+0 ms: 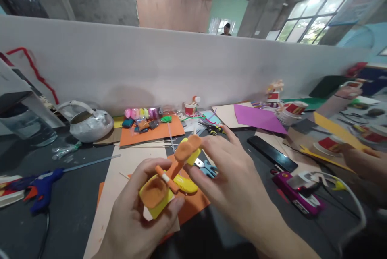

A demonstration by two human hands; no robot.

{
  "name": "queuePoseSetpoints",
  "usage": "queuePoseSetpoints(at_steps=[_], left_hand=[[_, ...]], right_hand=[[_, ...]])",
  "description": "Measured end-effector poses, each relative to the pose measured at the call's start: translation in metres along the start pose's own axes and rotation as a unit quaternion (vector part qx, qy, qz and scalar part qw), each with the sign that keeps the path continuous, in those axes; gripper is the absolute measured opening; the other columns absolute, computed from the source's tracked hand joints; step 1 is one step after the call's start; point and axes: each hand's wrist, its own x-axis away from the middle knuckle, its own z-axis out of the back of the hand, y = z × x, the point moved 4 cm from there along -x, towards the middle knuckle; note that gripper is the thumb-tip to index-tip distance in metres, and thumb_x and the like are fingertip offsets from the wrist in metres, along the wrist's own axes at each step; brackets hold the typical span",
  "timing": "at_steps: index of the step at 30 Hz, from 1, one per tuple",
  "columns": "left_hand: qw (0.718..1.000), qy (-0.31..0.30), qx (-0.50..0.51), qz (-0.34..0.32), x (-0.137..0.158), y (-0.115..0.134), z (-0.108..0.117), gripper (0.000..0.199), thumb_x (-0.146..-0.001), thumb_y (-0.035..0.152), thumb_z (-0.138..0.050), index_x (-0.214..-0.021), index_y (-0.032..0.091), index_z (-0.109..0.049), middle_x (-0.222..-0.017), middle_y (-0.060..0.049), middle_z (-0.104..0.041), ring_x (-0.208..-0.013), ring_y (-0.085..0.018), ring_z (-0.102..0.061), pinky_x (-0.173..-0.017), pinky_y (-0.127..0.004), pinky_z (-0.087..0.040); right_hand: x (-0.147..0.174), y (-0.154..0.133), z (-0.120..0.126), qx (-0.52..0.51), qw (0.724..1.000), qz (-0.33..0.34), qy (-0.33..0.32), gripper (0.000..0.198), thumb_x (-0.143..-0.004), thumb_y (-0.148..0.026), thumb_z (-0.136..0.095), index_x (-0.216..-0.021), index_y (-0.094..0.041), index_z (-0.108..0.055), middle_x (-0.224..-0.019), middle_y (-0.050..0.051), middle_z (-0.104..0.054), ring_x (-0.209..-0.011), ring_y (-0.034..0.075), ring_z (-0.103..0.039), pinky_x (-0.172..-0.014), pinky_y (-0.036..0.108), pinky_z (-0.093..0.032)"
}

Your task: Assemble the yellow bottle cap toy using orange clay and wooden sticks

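Between my hands is a craft model (154,191) of orange clay on yellow block-like pieces. My left hand (130,210) wraps round its lower part, a yellow block topped with a hollowed orange disc. At the upper end, my right hand (234,174) pinches a smaller yellow piece with orange clay lobes. An orange bar with a white band crosses the stem joining both ends. Beneath the model lie a yellow utility knife (186,185) and orange paper (195,207). Blue-handled scissors (208,169) are partly hidden behind my right fingers.
A blue glue gun (46,190) lies left, near a silver kettle-shaped pot (90,125). Clay packets (142,114) rest on orange sheet at the back. A phone (272,154) and purple power strip (298,194) lie right. Another person's hand (363,160) is beyond them.
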Motion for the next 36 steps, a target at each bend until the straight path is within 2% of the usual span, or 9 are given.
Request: queuePoseSetpoints(at_steps=[4,7,11,14,17,22,26,30,36], left_hand=[[0.977,0.001,0.150,0.151,0.001,-0.006,0.001,0.038,-0.080,0.035,-0.083,-0.114,0.027,-0.069,-0.073,0.003,-0.065,-0.057,-0.011,-0.057,-0.047,-0.017,-0.045],[0.947,-0.012,0.240,0.212,0.001,-0.007,0.001,0.042,-0.076,0.035,-0.088,-0.112,0.024,-0.071,-0.072,0.002,-0.065,-0.058,-0.011,-0.059,-0.046,-0.016,-0.046],[0.946,-0.033,0.241,0.216,-0.003,0.002,0.004,0.046,-0.073,0.037,-0.091,-0.113,0.026,-0.073,-0.083,0.000,-0.074,-0.068,-0.014,-0.068,-0.054,-0.018,-0.053],[0.961,-0.023,0.212,0.178,-0.005,0.014,0.008,0.058,-0.068,0.049,-0.093,-0.118,0.030,-0.070,-0.102,-0.003,-0.077,-0.092,-0.023,-0.074,-0.074,-0.028,-0.062],[0.982,0.036,0.164,0.091,-0.007,0.023,0.019,0.054,-0.072,0.053,-0.089,-0.118,0.031,-0.071,-0.116,-0.004,-0.073,-0.110,-0.026,-0.069,-0.095,-0.034,-0.059],[0.964,-0.029,0.240,0.110,-0.010,0.018,0.030,0.040,-0.083,0.059,-0.077,-0.112,0.032,-0.074,-0.109,-0.004,-0.073,-0.100,-0.024,-0.069,-0.087,-0.033,-0.060],[0.954,-0.101,0.238,0.150,-0.016,0.018,0.036,0.022,-0.090,0.047,-0.075,-0.105,0.031,-0.074,-0.100,0.000,-0.070,-0.091,-0.016,-0.065,-0.079,-0.024,-0.056],[0.976,-0.119,0.144,0.112,-0.024,0.024,0.044,0.012,-0.094,0.040,-0.072,-0.093,0.028,-0.071,-0.092,0.003,-0.066,-0.085,-0.013,-0.059,-0.076,-0.019,-0.049],[0.980,-0.147,0.063,0.116,-0.029,0.022,0.050,0.010,-0.095,0.034,-0.068,-0.089,0.027,-0.068,-0.086,0.003,-0.065,-0.081,-0.012,-0.060,-0.069,-0.019,-0.046]], right_hand=[[-0.006,0.003,0.001,-0.133,0.990,-0.029,-0.026,0.017,-0.093,-0.032,-0.070,-0.109,-0.031,-0.067,-0.106,0.002,-0.075,-0.101,0.026,-0.070,-0.116,0.055,-0.037],[-0.011,0.010,-0.008,-0.305,0.945,-0.065,-0.098,0.027,-0.091,-0.031,-0.075,-0.117,-0.032,-0.068,-0.118,0.000,-0.074,-0.111,0.022,-0.069,-0.098,0.038,-0.053],[-0.011,0.022,-0.021,-0.449,0.875,-0.115,-0.142,0.036,-0.087,-0.025,-0.081,-0.120,-0.032,-0.069,-0.098,-0.004,-0.073,-0.090,0.014,-0.072,-0.074,0.024,-0.056],[-0.010,0.027,-0.023,-0.496,0.850,-0.119,-0.129,0.040,-0.082,-0.018,-0.084,-0.117,-0.033,-0.071,-0.110,-0.003,-0.075,-0.100,0.015,-0.072,-0.080,0.023,-0.058],[-0.012,0.025,-0.022,-0.523,0.836,-0.109,-0.126,0.041,-0.079,-0.016,-0.086,-0.115,-0.032,-0.074,-0.114,-0.001,-0.077,-0.102,0.018,-0.074,-0.083,0.024,-0.060],[-0.016,0.022,-0.023,-0.562,0.809,-0.115,-0.129,0.037,-0.080,-0.023,-0.087,-0.113,-0.036,-0.076,-0.115,-0.002,-0.079,-0.087,0.018,-0.079,-0.064,0.021,-0.061],[-0.016,0.022,-0.024,-0.559,0.811,-0.104,-0.140,0.036,-0.081,-0.024,-0.087,-0.112,-0.039,-0.077,-0.119,-0.002,-0.078,-0.092,0.020,-0.079,-0.071,0.026,-0.064],[-0.016,0.022,-0.022,-0.524,0.835,-0.095,-0.134,0.037,-0.078,-0.026,-0.089,-0.111,-0.039,-0.079,-0.112,-0.002,-0.080,-0.088,0.020,-0.077,-0.067,0.025,-0.063],[-0.015,0.019,-0.027,-0.523,0.832,-0.101,-0.155,0.038,-0.078,-0.023,-0.088,-0.111,-0.038,-0.077,-0.113,-0.002,-0.079,-0.082,0.018,-0.075,-0.061,0.024,-0.060]])
